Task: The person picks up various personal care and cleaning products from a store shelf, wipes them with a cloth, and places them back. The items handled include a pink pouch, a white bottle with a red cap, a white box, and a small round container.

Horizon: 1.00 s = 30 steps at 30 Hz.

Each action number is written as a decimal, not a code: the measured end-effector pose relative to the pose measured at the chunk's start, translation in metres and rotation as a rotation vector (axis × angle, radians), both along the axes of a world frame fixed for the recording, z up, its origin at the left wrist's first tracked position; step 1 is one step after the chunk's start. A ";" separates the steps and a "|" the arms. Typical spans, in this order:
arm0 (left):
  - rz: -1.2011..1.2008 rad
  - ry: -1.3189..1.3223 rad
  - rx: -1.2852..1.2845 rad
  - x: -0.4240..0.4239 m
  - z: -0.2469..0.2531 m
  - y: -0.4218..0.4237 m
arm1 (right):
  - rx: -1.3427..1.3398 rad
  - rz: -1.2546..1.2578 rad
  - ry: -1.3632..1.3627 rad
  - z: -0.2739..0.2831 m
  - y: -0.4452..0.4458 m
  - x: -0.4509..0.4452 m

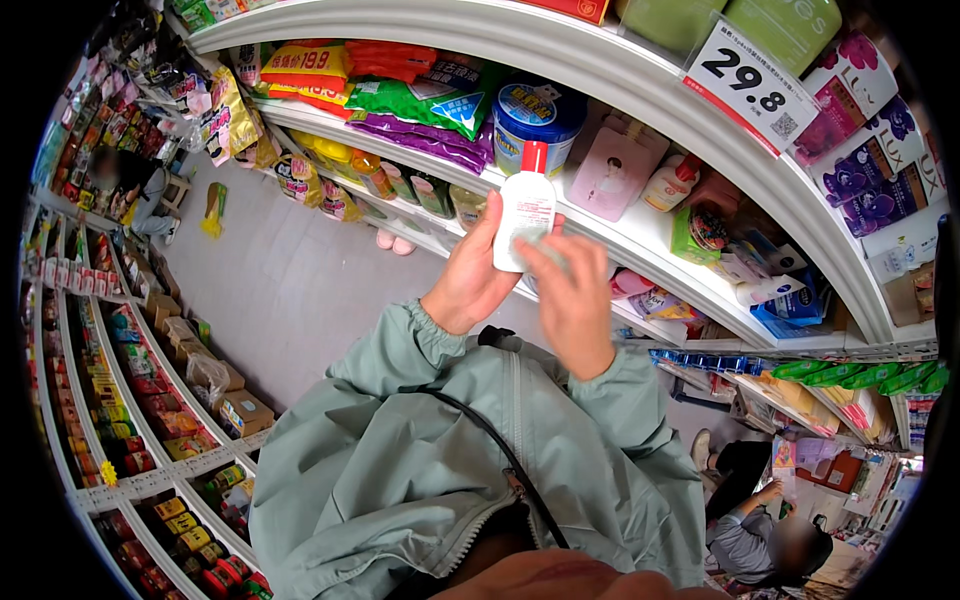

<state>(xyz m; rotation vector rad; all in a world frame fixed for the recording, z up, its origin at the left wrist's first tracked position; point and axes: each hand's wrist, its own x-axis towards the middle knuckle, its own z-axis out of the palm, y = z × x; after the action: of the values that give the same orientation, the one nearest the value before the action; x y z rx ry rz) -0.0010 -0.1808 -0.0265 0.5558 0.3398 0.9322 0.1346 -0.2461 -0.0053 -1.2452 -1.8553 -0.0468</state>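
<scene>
A white plastic bottle (527, 210) with a red cap (534, 157) stands upright in my left hand (472, 262), in front of the shelf. My left thumb lies along its left side, and fingertips show behind its right edge. Small printed text covers the side of the bottle that faces me. My right hand (574, 292), blurred, is at the bottle's lower right with its fingers over the label. Whether those fingertips touch the surface is hard to tell.
A white shelf (607, 225) ahead carries a blue-lidded tub (538, 124), pink pouches (616, 166) and a red-capped bottle (673, 184). Above it hangs a price card (752, 84). Stocked racks (142, 360) line the left. One person (750, 536) is at lower right, another (135, 176) at far left.
</scene>
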 end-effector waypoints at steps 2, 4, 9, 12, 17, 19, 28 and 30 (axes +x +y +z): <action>0.031 0.016 -0.058 0.005 0.002 -0.003 | -0.023 -0.110 0.053 0.006 0.016 0.009; 0.044 0.029 -0.013 0.008 0.003 -0.001 | -0.044 -0.106 0.113 0.011 0.023 0.010; 0.014 0.062 0.016 0.002 0.007 0.007 | -0.007 0.046 -0.033 -0.001 0.000 -0.009; 0.010 0.051 -0.030 0.001 0.007 0.009 | 0.014 0.047 -0.040 -0.004 -0.007 -0.011; -0.057 0.018 -0.073 0.003 0.015 0.008 | 0.169 -0.001 -0.094 -0.011 -0.004 -0.005; -0.013 -0.035 -0.095 0.002 0.023 0.008 | 0.191 -0.025 -0.104 -0.017 -0.004 0.004; 0.043 0.009 -0.038 0.004 0.024 0.004 | 0.150 -0.055 -0.052 -0.008 -0.013 0.003; 0.013 -0.004 -0.013 0.003 0.028 0.002 | 0.140 -0.019 -0.047 -0.011 -0.010 0.008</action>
<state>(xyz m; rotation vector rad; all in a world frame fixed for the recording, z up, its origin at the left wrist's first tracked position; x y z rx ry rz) 0.0023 -0.1789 0.0017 0.5397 0.3458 0.9432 0.1426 -0.2559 -0.0162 -1.1734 -1.8477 -0.2143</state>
